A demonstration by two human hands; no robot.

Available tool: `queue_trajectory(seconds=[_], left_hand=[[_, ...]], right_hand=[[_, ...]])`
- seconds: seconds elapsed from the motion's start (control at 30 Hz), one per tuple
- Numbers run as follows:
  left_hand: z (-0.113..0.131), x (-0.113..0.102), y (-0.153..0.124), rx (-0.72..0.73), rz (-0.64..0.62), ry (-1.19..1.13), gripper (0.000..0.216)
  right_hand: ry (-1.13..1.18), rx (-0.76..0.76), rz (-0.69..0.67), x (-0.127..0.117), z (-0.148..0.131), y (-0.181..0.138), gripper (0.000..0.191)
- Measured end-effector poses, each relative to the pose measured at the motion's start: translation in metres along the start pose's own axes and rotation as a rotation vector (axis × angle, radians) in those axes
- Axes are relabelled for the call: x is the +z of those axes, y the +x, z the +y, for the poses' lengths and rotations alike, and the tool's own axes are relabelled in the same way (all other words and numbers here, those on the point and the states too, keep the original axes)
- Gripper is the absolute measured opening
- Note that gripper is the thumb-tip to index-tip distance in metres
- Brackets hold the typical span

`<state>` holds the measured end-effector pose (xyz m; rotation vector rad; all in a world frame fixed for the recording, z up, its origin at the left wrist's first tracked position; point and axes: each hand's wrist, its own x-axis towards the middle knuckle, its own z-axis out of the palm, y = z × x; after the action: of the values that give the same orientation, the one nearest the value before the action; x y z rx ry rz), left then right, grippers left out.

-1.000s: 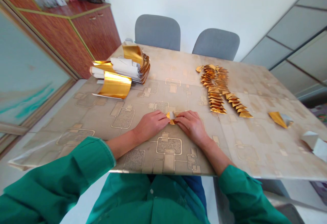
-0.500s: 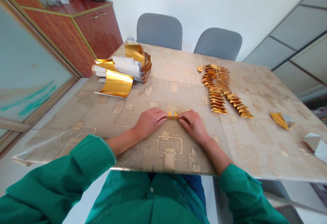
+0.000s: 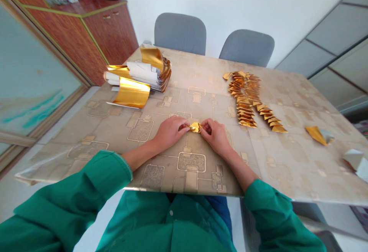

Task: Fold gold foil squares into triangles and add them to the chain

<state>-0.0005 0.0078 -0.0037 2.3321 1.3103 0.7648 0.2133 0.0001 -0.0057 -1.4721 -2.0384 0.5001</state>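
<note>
A small folded piece of gold foil paper [image 3: 195,127] is held between my two hands, just above or on the patterned tablecloth [image 3: 161,144]. My left hand [image 3: 171,131] pinches its left end between thumb and fingers. At the right end, my right hand [image 3: 215,135] grips it the same way. The gold face of the piece shows between the fingertips; its ends are hidden by them. To the right, rows of folded gold paper pieces [image 3: 245,99] lie overlapped on the table.
Stacked gold and white paper sheets [image 3: 143,76] lie at the back left, with a curled gold sheet [image 3: 133,93] in front. Gold paper [image 3: 316,135] and white scraps [image 3: 355,162] lie at the right. Two grey chairs [image 3: 180,33] stand beyond the table, beside a wooden cabinet [image 3: 110,33].
The folded gold paper has turned between my fingers, so a broader gold face shows now. Both hands have shifted slightly away from me and stay pinched on its ends.
</note>
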Motion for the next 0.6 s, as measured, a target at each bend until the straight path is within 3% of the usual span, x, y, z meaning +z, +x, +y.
queue_trajectory(seconds=[0.4,0.6], left_hand=[[0.0021,-0.0026,0.0031,-0.099,-0.004,-0.034,0.014],[0.0075,-0.0037,0.0011,0.056,0.013,0.248,0.008]], right_hand=[[-0.082,-0.081,-0.020,0.0009,-0.0003,-0.0023,0.009],[-0.223,-0.075,-0.025,0.0001,-0.0053,-0.0050,0.011]])
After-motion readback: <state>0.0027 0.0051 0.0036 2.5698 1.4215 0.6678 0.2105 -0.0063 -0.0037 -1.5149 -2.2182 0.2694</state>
